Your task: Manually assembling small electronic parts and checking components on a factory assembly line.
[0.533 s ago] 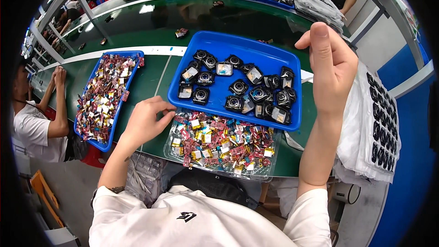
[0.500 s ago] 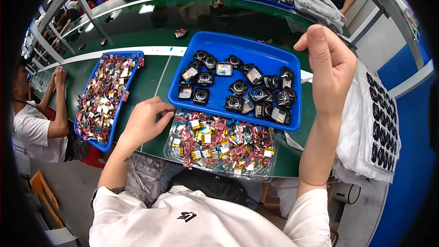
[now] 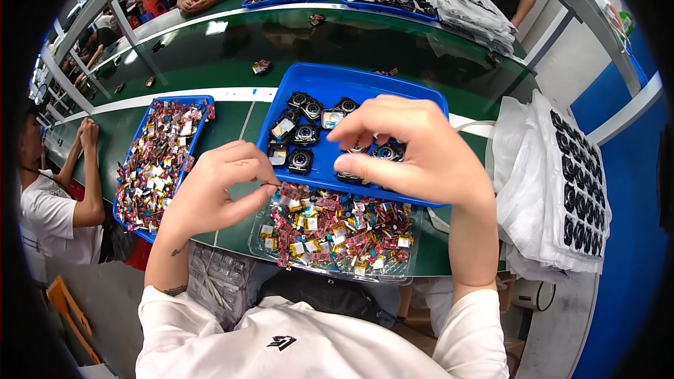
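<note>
My left hand [image 3: 228, 186] is beside the near left corner of the blue tray [image 3: 337, 74]. Its thumb and forefinger come together in a pinch; whatever is between the tips is too small to make out. Over the tray hovers my right hand [image 3: 421, 154], thumb and curved fingers apart, with nothing seen between them. Beneath it, the tray holds several black watch cases [image 3: 306, 133], some with round dark faces up, others showing pale inner parts; my right hand hides many. Closer to me, a clear plastic tray [image 3: 256, 244] is heaped with small red circuit boards [image 3: 330, 228] and silver-yellow battery cells.
Another blue tray [image 3: 209, 114] of similar boards is at left, near a seated co-worker [image 3: 63, 196]. At right is a stack of white sheets [image 3: 519, 168] bearing black parts. Across the green bench [image 3: 210, 52], more trays [image 3: 390, 8] sit before other people. Metal posts [image 3: 547, 35] frame the bench.
My right hand has come down and left from its raised place at the right to above the blue tray. My left hand's thumb and forefinger have closed together. The view has shifted slightly.
</note>
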Demonstrator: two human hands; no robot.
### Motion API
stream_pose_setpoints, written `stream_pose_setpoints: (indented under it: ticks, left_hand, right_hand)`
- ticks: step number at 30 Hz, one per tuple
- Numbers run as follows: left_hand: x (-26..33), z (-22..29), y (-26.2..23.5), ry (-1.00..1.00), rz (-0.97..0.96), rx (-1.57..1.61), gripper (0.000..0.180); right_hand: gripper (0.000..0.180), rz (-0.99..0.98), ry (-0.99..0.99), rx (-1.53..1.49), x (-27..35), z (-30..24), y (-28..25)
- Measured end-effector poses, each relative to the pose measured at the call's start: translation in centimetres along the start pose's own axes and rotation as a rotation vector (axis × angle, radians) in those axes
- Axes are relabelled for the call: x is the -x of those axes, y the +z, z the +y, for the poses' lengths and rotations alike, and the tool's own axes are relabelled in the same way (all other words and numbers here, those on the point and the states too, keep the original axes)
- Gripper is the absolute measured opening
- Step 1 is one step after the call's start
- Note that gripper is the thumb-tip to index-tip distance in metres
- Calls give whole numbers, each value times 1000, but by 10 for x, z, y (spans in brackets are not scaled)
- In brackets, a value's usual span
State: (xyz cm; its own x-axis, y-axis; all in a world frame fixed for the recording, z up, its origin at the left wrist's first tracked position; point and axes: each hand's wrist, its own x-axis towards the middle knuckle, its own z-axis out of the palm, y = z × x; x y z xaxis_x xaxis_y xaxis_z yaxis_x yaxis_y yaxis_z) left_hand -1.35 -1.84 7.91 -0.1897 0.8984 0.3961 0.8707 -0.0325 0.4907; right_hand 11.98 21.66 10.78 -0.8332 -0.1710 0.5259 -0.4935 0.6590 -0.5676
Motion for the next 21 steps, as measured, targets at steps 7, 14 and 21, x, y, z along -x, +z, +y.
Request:
stream_pose_setpoints:
  ticks: [7,14,21]
  left_hand:
    - [-67,22,-6,248,199,8,9]
    - [-97,20,7,240,272,213,4]
    - [-101,18,16,107,498,295,10]
  right_hand:
    - [16,-25,131,-403,0,-7,0]
    - [14,176,129,-623,7,0,-10]
    - [29,392,149,-645,4,13,-7]
